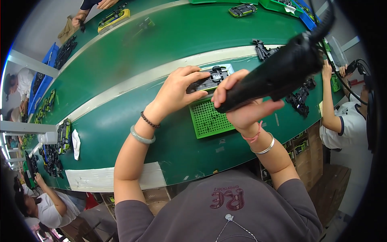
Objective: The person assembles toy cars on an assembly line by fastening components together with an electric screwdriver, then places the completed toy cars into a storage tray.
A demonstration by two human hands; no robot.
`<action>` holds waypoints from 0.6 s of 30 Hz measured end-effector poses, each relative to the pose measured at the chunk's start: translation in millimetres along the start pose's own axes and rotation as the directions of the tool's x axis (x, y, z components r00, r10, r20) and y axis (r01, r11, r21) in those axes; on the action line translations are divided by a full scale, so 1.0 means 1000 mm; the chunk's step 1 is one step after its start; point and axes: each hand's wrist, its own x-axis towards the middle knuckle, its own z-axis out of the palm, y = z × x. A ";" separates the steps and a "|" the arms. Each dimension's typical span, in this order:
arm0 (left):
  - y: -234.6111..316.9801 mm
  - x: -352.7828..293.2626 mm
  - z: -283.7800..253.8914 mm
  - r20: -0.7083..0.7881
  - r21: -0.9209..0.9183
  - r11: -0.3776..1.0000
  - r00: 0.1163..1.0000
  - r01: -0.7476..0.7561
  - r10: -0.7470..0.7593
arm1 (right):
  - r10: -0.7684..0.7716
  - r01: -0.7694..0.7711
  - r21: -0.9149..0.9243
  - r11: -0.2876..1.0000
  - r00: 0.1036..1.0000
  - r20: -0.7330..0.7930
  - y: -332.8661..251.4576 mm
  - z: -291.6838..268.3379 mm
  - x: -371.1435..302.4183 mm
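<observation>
A toy car [218, 76], its black underside and wheels facing up, lies in a pale blue holder [230, 68] on the green table. Around its left end are the fingers and thumb of my left hand [173, 86], gripping it. My right hand [244, 111] is wrapped around a black electric screwdriver [278, 70], its cord running up out of the top right. The tool slants down toward the car and its body covers part of the view; its tip is hidden. Just below the car sits a bright green perforated basket [196, 130] with small dark bits in it.
Black chassis parts [299, 101] lie to the right, and more [264, 50] beyond the white strip [161, 72]. A green toy car [63, 135] and a white cloth [75, 144] are at left. Another car [243, 10] stands at the far side. Co-workers sit on both sides.
</observation>
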 end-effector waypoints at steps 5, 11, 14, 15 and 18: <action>0.000 0.001 0.001 0.003 -0.004 1.000 1.000 -0.014 0.014 | 0.011 0.006 -0.191 0.982 0.996 0.090 0.014 0.001 0.002; -0.004 0.000 0.002 -0.003 -0.001 1.000 1.000 -0.018 0.018 | -0.011 0.027 -0.185 0.982 0.997 0.083 0.028 -0.001 0.001; -0.004 0.000 0.002 -0.011 0.001 1.000 1.000 -0.020 0.020 | -0.009 0.019 -0.163 0.986 0.998 0.059 0.031 -0.001 0.000; -0.004 0.000 0.001 -0.012 0.003 1.000 1.000 -0.015 0.015 | -0.002 0.012 -0.173 0.985 0.998 0.059 0.031 0.000 0.000; -0.006 0.000 0.000 -0.006 0.012 1.000 1.000 -0.019 0.019 | -0.001 -0.004 -0.228 0.974 1.000 -0.022 0.035 0.006 -0.001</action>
